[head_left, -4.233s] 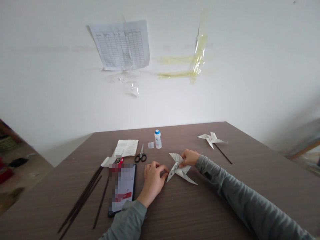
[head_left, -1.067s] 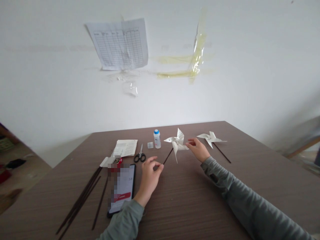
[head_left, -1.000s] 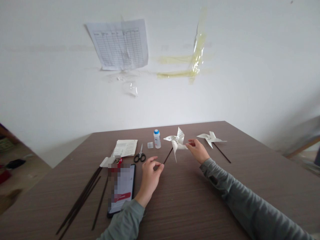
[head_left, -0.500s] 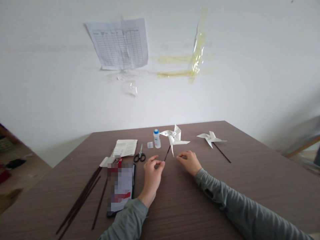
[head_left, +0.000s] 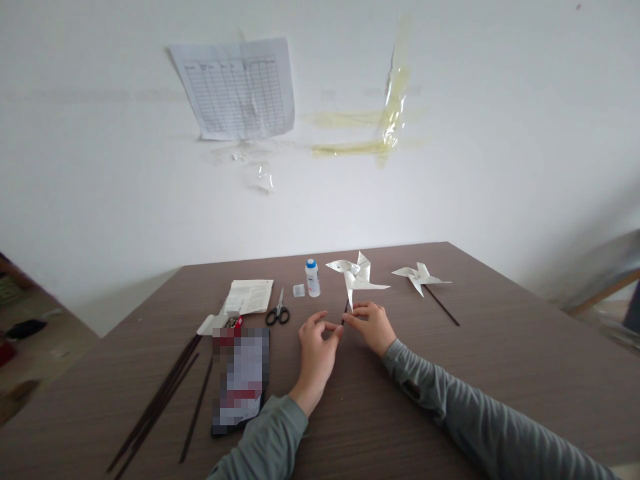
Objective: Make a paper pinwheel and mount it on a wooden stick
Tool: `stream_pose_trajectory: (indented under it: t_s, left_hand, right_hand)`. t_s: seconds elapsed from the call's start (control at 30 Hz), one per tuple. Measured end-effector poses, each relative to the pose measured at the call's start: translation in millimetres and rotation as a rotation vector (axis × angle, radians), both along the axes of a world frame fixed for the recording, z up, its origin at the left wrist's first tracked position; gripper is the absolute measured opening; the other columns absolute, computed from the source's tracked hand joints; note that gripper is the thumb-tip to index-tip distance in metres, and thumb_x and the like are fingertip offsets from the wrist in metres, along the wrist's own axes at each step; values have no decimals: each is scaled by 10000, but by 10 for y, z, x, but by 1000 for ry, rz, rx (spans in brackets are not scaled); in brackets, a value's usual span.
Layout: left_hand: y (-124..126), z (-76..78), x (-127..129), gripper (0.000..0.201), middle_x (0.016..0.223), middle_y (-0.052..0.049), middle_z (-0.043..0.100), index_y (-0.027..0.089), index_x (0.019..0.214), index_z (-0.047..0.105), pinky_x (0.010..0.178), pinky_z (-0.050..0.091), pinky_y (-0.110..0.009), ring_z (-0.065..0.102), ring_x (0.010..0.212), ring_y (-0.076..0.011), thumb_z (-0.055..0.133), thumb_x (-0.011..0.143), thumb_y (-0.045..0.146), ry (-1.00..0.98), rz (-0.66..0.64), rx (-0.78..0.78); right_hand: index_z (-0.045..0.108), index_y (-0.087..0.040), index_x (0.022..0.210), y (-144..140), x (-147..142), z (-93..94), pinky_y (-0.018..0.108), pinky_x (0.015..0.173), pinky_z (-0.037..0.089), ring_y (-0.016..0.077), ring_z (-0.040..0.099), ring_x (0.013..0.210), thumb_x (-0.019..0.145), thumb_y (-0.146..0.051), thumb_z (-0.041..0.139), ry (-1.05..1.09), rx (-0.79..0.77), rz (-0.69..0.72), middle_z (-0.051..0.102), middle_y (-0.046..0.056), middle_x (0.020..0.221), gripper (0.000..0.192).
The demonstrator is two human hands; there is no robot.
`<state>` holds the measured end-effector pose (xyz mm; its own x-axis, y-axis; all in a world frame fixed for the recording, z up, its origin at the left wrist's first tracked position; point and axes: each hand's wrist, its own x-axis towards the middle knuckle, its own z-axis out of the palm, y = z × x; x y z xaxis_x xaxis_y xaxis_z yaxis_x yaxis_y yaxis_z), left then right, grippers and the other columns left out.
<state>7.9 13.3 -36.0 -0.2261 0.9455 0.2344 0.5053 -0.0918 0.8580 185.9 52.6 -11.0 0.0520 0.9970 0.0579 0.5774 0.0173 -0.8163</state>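
Pinching the stick (head_left: 346, 307) in my left hand (head_left: 319, 350), my right hand's (head_left: 374, 328) grip unclear, I might crease the pinwheel's (head_left: 354, 270) low blade (head_left: 350, 295) if my fingers brush it

Cannot see the lower end of the thin dark-brown stick (head_left: 346, 306), hidden by the bare left hand (head_left: 319, 350), nor confirm a pinch by the bare right hand (head_left: 374, 327). Cannot read the black rectangular phone (head_left: 243, 383) under pixelation, tiny print on the gridded white paper sheet (head_left: 240, 93) or lettering on the blue-capped white plastic bottle (head_left: 313, 281).
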Motion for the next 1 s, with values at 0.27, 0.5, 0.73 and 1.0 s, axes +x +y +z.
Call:
stream_pose_trajectory:
  t_s: [0.27, 0.5, 0.73, 1.0]
  left_hand:
    - [-47, 27, -63, 167, 1617, -143, 907, 292, 1118, 1038, 1458, 564, -680, 780, 1602, -417, 925, 1066, 180, 223, -64, 21]
    - [-104, -23, -135, 203, 1685, -167, 870, 280, 1240, 1033, 1478, 554, -701, 745, 1655, -442, 928, 1087, 197, 433, -62, 7]
    - [-101, -38, -171, 200, 1680, -154, 866, 294, 1267, 1021, 1463, 572, -728, 761, 1634, -444, 901, 1114, 249, 481, -71, 18]
    - [-208, 194, -195, 330, 1774, -191, 819, 257, 1415, 975, 1522, 511, -742, 703, 1746, -471, 907, 1096, 210, 645, -203, -153]
  right_hand:
    - [1033, -303, 1062, -11, 115, 175, 584, 1288, 611, 454, 681, 1613, 1126, -347, 895, -297, -27, -43, 893, 116, 1530, 158]
    - [1040, -306, 1101, 98, 397, 296, 664, 1404, 489, 481, 539, 1727, 1185, -279, 802, -501, -78, -56, 852, 131, 1606, 254]
    - [1043, -268, 1262, 147, 478, 287, 806, 1449, 432, 531, 513, 1786, 1208, -311, 767, -695, -161, -11, 802, 196, 1711, 284]
    - [1021, -241, 1270, 95, 477, 222, 818, 1468, 453, 520, 578, 1756, 1237, -375, 747, -761, -49, -65, 849, 210, 1665, 307]
